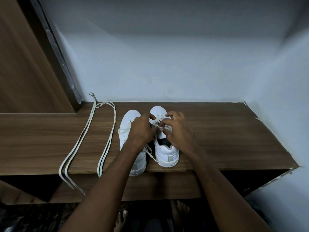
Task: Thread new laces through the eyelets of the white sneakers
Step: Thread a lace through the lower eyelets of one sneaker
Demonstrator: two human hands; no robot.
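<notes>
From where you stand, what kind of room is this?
Probably a home corner, maybe an entryway or bedroom. A built-in wooden shelf sits against plain painted walls, a wooden door stands to the left, and the person is barefoot.

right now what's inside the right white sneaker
A dark lining or insole shows in the right white sneaker opening behind the tongue. The right hand covers the front part, so the toe end is hidden.

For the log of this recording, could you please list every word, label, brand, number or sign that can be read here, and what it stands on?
None: no text can be read anywhere in this view.
The two white sneakers show no legible brand or label, only a blank pale heel tab.
The loose laces, the wooden shelf and the wall bear no writing.
</notes>
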